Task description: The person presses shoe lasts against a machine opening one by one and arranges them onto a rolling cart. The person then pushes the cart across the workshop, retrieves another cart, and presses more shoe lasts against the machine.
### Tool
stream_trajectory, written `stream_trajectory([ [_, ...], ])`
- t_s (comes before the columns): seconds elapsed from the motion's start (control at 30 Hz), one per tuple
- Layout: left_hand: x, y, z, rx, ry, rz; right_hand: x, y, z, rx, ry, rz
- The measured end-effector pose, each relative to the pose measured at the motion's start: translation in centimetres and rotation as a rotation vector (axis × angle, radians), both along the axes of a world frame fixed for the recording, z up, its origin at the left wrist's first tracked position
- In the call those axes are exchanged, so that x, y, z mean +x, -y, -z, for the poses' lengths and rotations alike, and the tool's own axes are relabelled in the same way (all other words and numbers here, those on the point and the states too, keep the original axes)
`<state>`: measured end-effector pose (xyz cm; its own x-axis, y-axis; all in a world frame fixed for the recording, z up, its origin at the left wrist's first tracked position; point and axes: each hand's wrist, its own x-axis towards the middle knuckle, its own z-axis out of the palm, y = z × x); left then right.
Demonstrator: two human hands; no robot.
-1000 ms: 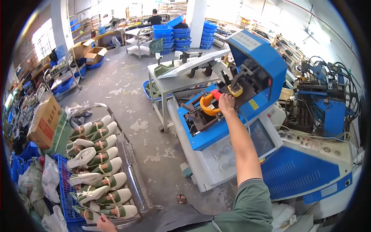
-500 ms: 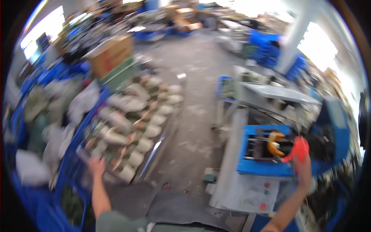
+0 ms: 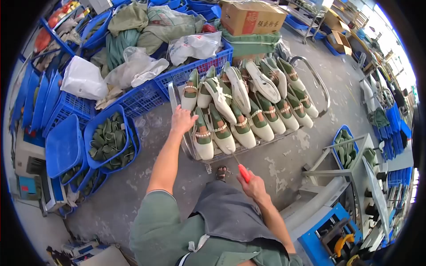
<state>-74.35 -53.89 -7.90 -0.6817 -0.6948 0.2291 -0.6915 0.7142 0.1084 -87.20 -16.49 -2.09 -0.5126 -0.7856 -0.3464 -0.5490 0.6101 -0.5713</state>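
Observation:
My left hand (image 3: 181, 120) is closed around the left rail of a metal cart (image 3: 326, 91), beside the nearest shoes. Rows of cream and green shoes (image 3: 245, 134) with beaded straps fill the cart; some lie on top with their soles showing. My right hand (image 3: 254, 185) is wrapped round the red handle of a tool (image 3: 243, 173). Its thin metal shaft points toward the toe of a front-row shoe (image 3: 223, 142). Whether the tip touches that shoe I cannot tell.
Blue baskets (image 3: 144, 99) with bags and cloth line the left. Blue tubs (image 3: 88, 142) hold dark green pieces. A cardboard box (image 3: 253, 18) stands behind the cart. A blue machine (image 3: 326, 230) with a yellow part is at lower right.
My view has turned left toward the cart. My right hand has moved away from the blue machine with the red-handled tool, now near the shoes. My left hand stays at the cart.

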Motion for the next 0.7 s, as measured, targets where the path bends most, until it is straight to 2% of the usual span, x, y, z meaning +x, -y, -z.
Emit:
stream_trajectory([
  [0.07,-1.4,-0.8,-0.5,0.001,0.039,-0.062,-4.3,3.3,2.6,-0.084,-0.007,0.138],
  [0.17,-2.1,-3.9,-0.2,0.146,-0.186,-0.104,-13.6,6.9,-0.2,-0.097,0.067,0.451],
  [0.2,-3.0,-5.2,1.3,0.232,-0.341,-0.092,-17.1,7.2,-1.0,-0.132,0.176,0.581],
  [0.23,-4.0,-6.6,2.7,0.321,-0.494,-0.081,-20.5,7.2,-1.4,-0.172,0.077,0.695],
  [0.27,-4.2,-8.0,2.5,0.327,-0.480,-0.107,-23.9,6.9,-0.2,-0.191,0.072,0.753],
  [0.37,-4.2,-11.7,2.5,0.328,-0.456,-0.214,-25.1,7.1,-0.9,-0.192,0.092,0.586],
  [0.4,-3.4,-12.3,3.5,0.319,-0.461,-0.267,-24.5,5.6,2.7,-0.118,0.282,0.474],
  [0.43,-2.8,-12.6,4.5,0.309,-0.466,-0.321,-19.1,6.4,-1.2,0.002,0.118,0.355],
  [0.47,-2.5,-12.7,5.3,0.376,-0.513,-0.384,-16.6,5.8,0.7,0.095,0.191,0.165],
  [0.5,-2.4,-12.7,6.1,0.442,-0.559,-0.449,-13.1,5.2,-2.1,-0.053,0.198,-0.104],
  [0.57,-1.9,-12.5,9.3,0.525,-0.638,-0.586,-11.0,3.1,0.3,-0.123,0.249,-0.343],
  [0.63,-1.3,-12.4,12.8,0.553,-0.702,-0.732,-13.2,-1.4,6.9,-0.163,0.757,0.020],
  [0.67,-2.8,-12.9,8.6,0.712,-0.713,-0.656,-15.4,-3.7,9.8,-0.199,0.998,0.214],
  [0.7,-2.5,-12.1,10.7,0.706,-0.912,-0.363,-18.0,-6.3,11.3,-0.365,1.096,0.415],
])
